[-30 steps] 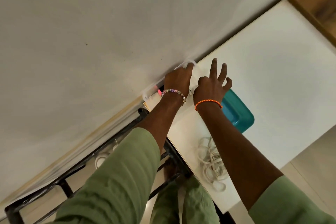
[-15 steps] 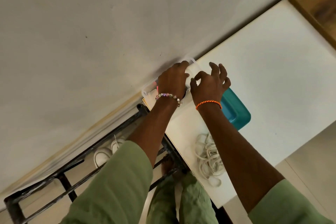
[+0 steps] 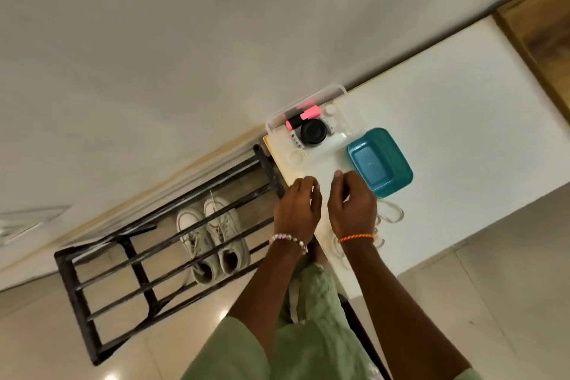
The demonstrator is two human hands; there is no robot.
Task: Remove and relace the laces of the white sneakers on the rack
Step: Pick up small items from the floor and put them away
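Observation:
Two white sneakers [image 3: 216,241] sit side by side on the lower level of a black metal rack [image 3: 101,259], toes toward the wall, with laces still in their eyelets. A loose pile of white laces [image 3: 391,213] lies on the white table [image 3: 456,133], partly hidden under my right wrist. My left hand [image 3: 297,210] and my right hand [image 3: 351,203] hover close together over the table's near left corner, fingers loosely curled. Neither holds anything that I can see.
A clear plastic box [image 3: 337,92] against the wall holds a pink highlighter [image 3: 308,114] and a black round jar [image 3: 313,131]. A teal tub [image 3: 381,163] stands just right of my right hand. A wooden surface [image 3: 543,28] lies far right.
Both hands have drawn back from the clear box toward me, uncovering its contents. The view has tipped down, so the rack and sneakers now show fully.

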